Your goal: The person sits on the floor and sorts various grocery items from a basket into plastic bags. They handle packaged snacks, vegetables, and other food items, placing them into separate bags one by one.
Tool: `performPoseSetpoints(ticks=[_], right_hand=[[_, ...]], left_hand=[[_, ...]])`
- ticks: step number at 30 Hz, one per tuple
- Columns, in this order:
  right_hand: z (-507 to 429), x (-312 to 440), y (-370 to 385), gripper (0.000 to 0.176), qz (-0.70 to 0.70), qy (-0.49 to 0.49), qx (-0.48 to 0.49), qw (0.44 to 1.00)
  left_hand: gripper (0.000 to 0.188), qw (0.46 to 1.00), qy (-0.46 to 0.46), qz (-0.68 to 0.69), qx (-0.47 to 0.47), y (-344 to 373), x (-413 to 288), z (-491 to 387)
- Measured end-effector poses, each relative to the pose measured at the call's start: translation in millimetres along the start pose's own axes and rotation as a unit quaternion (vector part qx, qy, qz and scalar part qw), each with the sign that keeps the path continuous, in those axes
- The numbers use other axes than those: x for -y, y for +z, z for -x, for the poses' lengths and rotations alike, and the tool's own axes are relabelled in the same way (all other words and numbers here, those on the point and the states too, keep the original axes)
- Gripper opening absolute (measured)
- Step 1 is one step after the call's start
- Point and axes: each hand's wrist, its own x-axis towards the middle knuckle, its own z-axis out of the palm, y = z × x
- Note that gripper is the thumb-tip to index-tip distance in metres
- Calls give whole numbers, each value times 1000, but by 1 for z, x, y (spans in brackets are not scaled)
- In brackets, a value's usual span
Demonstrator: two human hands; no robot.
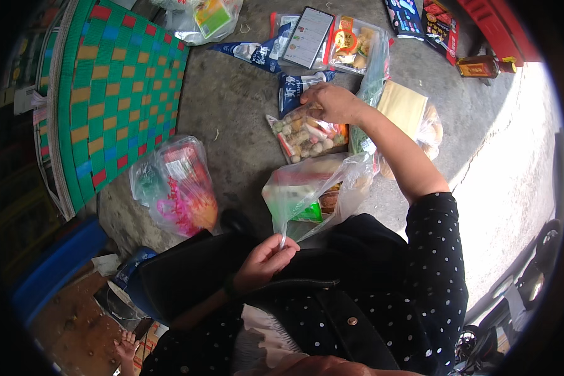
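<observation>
My left hand point(267, 257) pinches the rim of a clear plastic shopping bag point(352, 181), which hangs partly open with a green-and-white pack and brown food inside. Farther out, my right hand point(331, 103) is on the top of a transparent pack of mixed balls and sticks point(305, 136); its fingertips are partly hidden, so a firm grip cannot be told. Blue shrimp-paste packs point(289, 91) lie just beyond that hand. A smartphone point(309, 37) rests on packs beside a tray of frozen food point(355, 44). Bagged green vegetables point(359, 134) lie under my right forearm.
A green woven bag point(122, 89) stands at left, with a filled plastic bag point(178, 188) near it. Another bag point(207, 19) lies at the top. A brown bottle point(479, 66) lies near a red crate point(498, 28). Another person's small hand point(127, 346) shows at lower left.
</observation>
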Motion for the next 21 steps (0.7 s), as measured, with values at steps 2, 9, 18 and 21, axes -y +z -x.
performPoseSetpoints(ticks=[2,9,18,21], right_hand=[[-4,8,20,44,121,-26,59,991],[-18,25,37,63,266,38,122,955],[-11,40,18,51,136,79,183,970],[10,43,-2,40,83,86,142,983]], left_hand=[[14,998,-32,-42,27,2,-5,0],[18,994,-40,-77,73,2,-6,-1],[30,998,29,-52,35,-2,-10,4],[41,997,59,51,15,-13,-6,5]])
